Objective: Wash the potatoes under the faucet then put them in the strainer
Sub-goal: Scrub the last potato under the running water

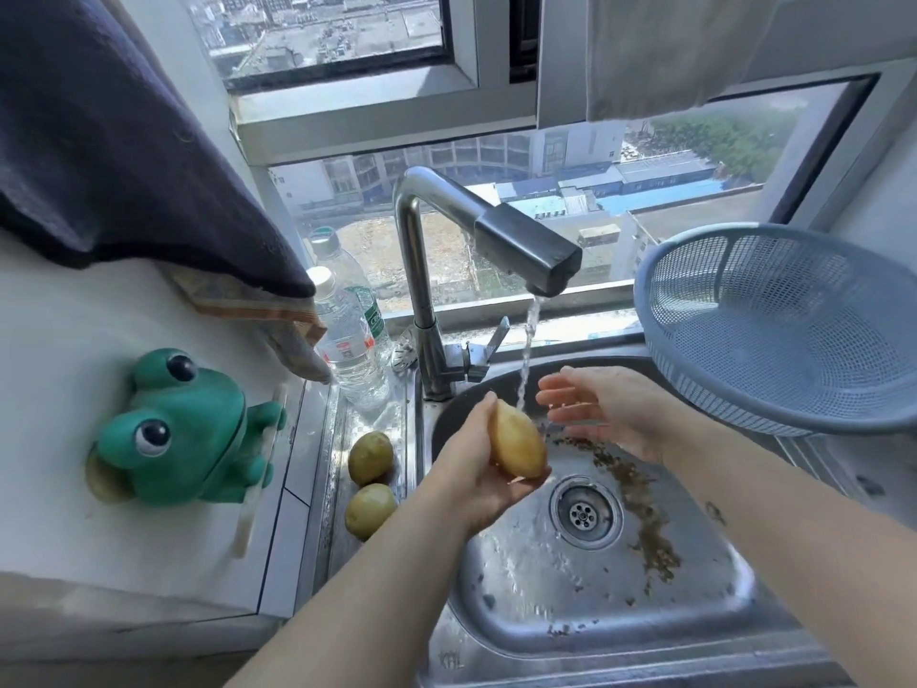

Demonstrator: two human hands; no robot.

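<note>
My left hand (474,469) grips a yellow potato (518,446) over the steel sink (546,603), right under the stream of water from the faucet (526,245). My right hand (603,412) hovers open just to the right of the stream, fingers straight, holding nothing. Two more potatoes (370,456) (369,508) lie on the sink's left ledge. The blue plastic strainer (784,330) sits tilted at the sink's right rim with nothing visible in it.
Dirt specks lie around the drain (585,511). A clear water bottle (347,340) stands left of the faucet base. A green frog toy (183,429) sits on the white counter at left, under a hanging dark cloth (114,141). A window is behind.
</note>
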